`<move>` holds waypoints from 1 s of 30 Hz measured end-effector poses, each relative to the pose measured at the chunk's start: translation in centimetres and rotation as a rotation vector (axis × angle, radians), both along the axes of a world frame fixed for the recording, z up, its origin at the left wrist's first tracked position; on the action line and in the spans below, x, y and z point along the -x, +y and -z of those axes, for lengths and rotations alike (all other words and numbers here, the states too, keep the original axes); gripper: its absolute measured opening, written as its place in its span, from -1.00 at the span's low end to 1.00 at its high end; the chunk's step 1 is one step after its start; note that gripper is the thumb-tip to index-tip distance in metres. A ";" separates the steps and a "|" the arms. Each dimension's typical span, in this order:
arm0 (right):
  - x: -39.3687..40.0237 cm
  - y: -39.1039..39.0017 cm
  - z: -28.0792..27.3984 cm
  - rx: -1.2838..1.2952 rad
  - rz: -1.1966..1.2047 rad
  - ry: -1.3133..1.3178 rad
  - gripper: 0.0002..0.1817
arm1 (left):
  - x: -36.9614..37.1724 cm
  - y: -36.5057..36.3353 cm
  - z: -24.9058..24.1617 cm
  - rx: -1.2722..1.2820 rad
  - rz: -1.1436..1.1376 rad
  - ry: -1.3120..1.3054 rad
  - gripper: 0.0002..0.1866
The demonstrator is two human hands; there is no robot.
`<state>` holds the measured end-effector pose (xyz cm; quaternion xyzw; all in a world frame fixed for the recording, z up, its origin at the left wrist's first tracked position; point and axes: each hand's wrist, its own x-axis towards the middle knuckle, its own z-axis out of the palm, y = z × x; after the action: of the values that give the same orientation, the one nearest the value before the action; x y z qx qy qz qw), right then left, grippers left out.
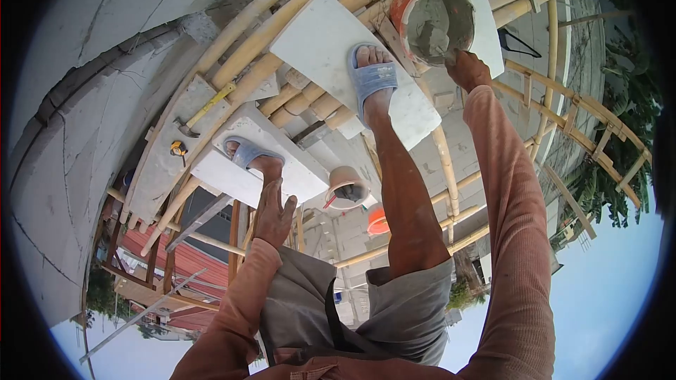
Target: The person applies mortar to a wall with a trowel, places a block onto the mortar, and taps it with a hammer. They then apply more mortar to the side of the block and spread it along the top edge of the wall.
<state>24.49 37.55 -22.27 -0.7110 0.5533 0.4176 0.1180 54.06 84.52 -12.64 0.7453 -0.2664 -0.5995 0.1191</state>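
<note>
My right hand is closed at the rim of an orange bucket, gripping a trowel whose mortar-coated blade dips inside. Wet grey mortar lines the bucket; the trowel's handle is hidden in my fist. My left hand is open with fingers stretched out, beside my left shin, and holds nothing. My feet, in blue slide sandals, stand on separate white blocks, one a large white block, the other a lower white block.
Bamboo poles form the scaffold under me. A yellow-handled hammer and a tape measure lie on a board at left. Below are a pale bucket and an orange pail. A grey wall rises on the left.
</note>
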 end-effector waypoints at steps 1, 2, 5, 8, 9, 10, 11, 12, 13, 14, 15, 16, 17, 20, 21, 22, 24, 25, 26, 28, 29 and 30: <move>0.6 0.7 0.4 -0.007 0.096 -0.066 -0.49 | -0.9 0.7 -2.3 -0.068 0.043 -0.036 -0.32; 1.3 1.4 0.5 -0.017 0.190 -0.129 -0.47 | -1.8 1.6 -4.5 -0.138 0.083 -0.069 -0.31; 5.2 4.9 2.1 0.054 0.409 -0.320 -0.42 | -4.8 4.1 -9.4 -0.350 0.067 -0.053 -0.14; 6.7 7.9 2.3 0.111 0.615 -0.546 -0.36 | -6.0 6.2 -12.8 -0.480 0.102 -0.014 0.01; 6.6 8.9 2.5 0.153 0.677 -0.607 -0.35 | -6.3 6.1 -13.6 -0.521 0.118 0.022 0.05; 6.7 10.0 2.5 0.194 0.741 -0.666 -0.34 | -6.5 6.0 -14.3 -0.565 0.136 0.059 0.09; 5.0 10.4 0.5 0.173 0.891 -0.711 -0.35 | -6.4 5.8 -14.8 -0.563 0.158 0.067 0.10; 4.6 11.1 0.2 0.215 0.927 -0.754 -0.38 | -5.8 5.5 -15.2 -0.560 0.181 0.074 0.10; 4.5 11.8 0.0 0.257 0.965 -0.794 -0.41 | -5.5 5.1 -15.5 -0.560 0.206 0.083 0.11; 4.3 12.7 -0.2 0.295 1.002 -0.833 -0.44 | -5.2 4.8 -15.9 -0.578 0.222 0.065 0.11; 4.0 13.5 -0.4 0.327 1.078 -0.839 -0.51 | -4.9 4.4 -16.0 -0.591 0.237 0.047 0.12; 3.8 14.1 -0.1 0.362 1.049 -0.849 -0.51 | -4.9 4.1 -16.0 -0.600 0.249 0.029 0.12; 3.8 14.9 0.0 0.397 1.020 -0.854 -0.52 | -5.0 4.3 -16.1 -0.579 0.246 0.029 0.12; 3.0 15.3 -2.3 0.462 0.993 -0.876 -0.53 | -5.8 5.3 -16.5 -0.533 0.210 0.036 0.12; 3.2 15.6 -2.7 0.479 0.992 -0.891 -0.53 | -6.2 5.5 -16.8 -0.531 0.176 0.044 0.11; 3.0 15.2 -3.6 0.497 0.985 -0.919 -0.54 | -6.6 5.6 -16.9 -0.517 0.135 0.046 0.10; 0.7 13.8 -9.1 0.551 0.875 -0.919 -0.56 | -7.3 7.8 -16.7 -0.442 0.126 0.010 0.09; 0.2 13.3 -11.2 0.559 0.856 -0.950 -0.56 | -7.6 8.9 -16.3 -0.405 0.122 -0.004 0.09; 0.2 12.8 -13.5 0.561 0.836 -0.968 -0.57 | -7.9 9.7 -16.1 -0.375 0.112 -0.015 0.08; 0.0 11.3 -18.2 0.510 0.777 -1.012 -0.59 | -8.3 9.9 -16.8 -0.338 0.096 -0.021 0.07; -0.9 10.0 -20.7 0.478 0.761 -1.070 -0.60 | -8.2 9.3 -17.8 -0.383 -0.002 -0.015 0.07; -3.2 8.8 -25.7 0.441 0.747 -1.118 -0.60 | -8.1 9.7 -18.1 -0.372 -0.032 -0.012 0.08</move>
<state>27.67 46.33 3.41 -0.5890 0.6883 -0.2005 0.3730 62.17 94.26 5.44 0.7621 -0.1399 -0.6320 -0.0128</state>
